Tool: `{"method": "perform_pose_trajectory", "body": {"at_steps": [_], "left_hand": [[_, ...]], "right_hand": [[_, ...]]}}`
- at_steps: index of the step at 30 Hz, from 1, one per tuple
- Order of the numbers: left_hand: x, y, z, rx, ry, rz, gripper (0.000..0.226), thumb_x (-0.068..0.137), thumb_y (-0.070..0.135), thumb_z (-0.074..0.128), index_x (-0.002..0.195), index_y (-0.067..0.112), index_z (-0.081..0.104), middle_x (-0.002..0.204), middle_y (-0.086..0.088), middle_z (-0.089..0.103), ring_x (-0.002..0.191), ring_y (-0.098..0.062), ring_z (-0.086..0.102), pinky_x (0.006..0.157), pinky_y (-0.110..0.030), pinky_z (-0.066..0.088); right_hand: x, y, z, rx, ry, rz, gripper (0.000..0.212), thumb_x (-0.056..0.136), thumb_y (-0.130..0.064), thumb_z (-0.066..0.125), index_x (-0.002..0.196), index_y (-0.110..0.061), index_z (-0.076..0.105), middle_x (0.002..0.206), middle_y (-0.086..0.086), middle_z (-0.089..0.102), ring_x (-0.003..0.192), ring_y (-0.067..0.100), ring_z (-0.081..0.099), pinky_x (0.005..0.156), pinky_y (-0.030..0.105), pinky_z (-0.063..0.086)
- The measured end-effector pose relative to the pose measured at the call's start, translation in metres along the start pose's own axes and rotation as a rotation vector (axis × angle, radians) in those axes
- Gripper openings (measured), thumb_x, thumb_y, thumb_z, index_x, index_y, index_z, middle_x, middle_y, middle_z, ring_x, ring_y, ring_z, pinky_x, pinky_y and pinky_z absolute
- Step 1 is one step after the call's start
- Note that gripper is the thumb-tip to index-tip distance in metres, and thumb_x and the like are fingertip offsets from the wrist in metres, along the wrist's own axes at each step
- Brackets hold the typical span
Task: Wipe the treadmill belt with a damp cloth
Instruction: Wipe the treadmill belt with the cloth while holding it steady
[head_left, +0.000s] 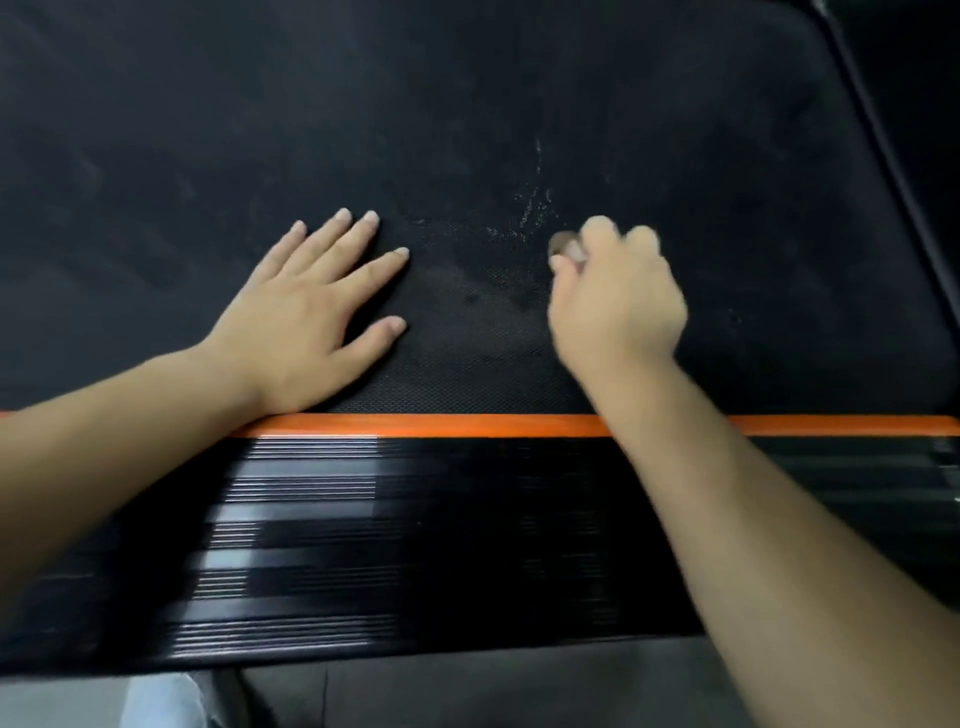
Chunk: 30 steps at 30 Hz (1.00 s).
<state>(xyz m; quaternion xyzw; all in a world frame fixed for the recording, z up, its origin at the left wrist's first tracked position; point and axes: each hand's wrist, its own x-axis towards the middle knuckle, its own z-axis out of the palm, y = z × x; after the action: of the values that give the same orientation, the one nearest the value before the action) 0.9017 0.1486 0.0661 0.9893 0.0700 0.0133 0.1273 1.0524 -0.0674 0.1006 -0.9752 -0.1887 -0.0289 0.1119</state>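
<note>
Head view: black textured treadmill belt (467, 130) under both hands, long axis apparently left to right.
Left hand (306, 317) flat, fingers straight, pressing belt; right hand (618, 296) curled round small pale crumpled cloth (566, 248) (blurred), nearer the whitish smears (530, 208) just beyond it.
</note>
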Motion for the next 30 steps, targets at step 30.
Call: {"method": "perform_pose_trajectory", "body": {"at_steps": [30], "left_hand": [[-0.004,-0.043,-0.005,0.054,0.000,-0.019,0.077,0.093,0.072,0.023,0.160,0.035,0.026,0.171,-0.001,0.011,0.158,-0.020,0.001,0.126,-0.054,-0.001]], "right_hand": [[-0.048,-0.034,0.001,0.098,-0.084,-0.165,0.023,0.094,-0.048,0.054,0.089,-0.027,0.045,0.088,-0.005,0.041,0.072,0.019,0.041,0.063,0.031,0.032]]}}
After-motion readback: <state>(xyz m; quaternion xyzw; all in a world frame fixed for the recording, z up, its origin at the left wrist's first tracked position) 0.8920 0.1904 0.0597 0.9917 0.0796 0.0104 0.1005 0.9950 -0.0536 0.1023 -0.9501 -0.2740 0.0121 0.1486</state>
